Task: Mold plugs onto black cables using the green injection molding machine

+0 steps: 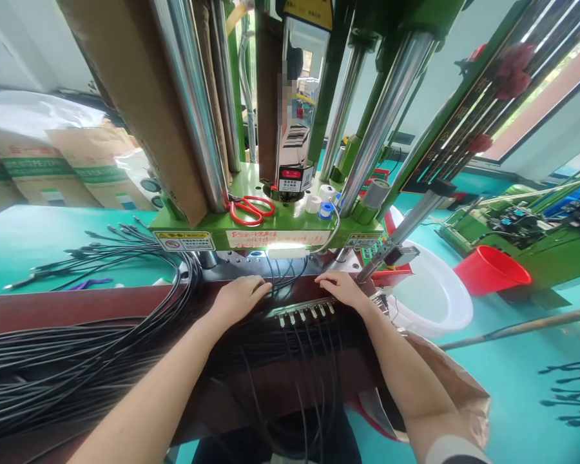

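Observation:
My left hand (241,298) is at the front of the press bed, its fingers curled together and its thumb pointing toward several black cables (284,278). What its fingertips grip, if anything, is hidden. Across from it, my right hand (344,290) has its fingers bent at the bed's edge, and I cannot make out what is in them. Between my wrists and nearer to me lies a metal holding bar (303,308) with several cable connectors in a row. Their black cables (312,367) hang down toward my lap.
The green press (280,222) stands ahead, with red-handled scissors (251,210) and tape rolls (325,210) on its ledge. A large bundle of black cables (77,361) fills the left of the bench. At right are a white tub (457,309) and a red bucket (493,270).

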`<state>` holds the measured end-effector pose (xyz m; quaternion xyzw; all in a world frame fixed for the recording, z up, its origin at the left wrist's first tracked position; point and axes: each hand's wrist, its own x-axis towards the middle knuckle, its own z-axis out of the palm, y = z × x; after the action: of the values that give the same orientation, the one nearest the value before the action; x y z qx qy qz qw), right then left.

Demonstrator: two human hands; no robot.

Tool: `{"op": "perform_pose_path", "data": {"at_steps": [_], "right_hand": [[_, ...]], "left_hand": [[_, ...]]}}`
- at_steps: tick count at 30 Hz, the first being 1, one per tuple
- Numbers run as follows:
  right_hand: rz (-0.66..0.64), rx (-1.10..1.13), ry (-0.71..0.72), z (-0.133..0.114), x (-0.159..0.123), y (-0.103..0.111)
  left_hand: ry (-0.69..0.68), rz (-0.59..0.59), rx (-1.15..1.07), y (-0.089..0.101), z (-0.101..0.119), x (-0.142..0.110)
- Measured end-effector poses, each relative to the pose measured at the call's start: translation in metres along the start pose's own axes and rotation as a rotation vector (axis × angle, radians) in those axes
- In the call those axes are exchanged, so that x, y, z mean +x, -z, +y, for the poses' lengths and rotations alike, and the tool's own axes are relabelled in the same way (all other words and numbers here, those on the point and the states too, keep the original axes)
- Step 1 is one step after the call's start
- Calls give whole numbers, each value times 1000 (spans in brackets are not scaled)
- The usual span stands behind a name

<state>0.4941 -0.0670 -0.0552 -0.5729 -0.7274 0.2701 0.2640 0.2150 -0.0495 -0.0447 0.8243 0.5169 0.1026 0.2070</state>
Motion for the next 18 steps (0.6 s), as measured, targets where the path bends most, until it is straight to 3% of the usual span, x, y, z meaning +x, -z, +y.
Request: {"op": "perform_pose_path", "data": {"at_steps": [18], "right_hand": [[15,25,-16,-3,-2,0]], "left_hand": [[-60,17,-9,1,0,-4]]}}
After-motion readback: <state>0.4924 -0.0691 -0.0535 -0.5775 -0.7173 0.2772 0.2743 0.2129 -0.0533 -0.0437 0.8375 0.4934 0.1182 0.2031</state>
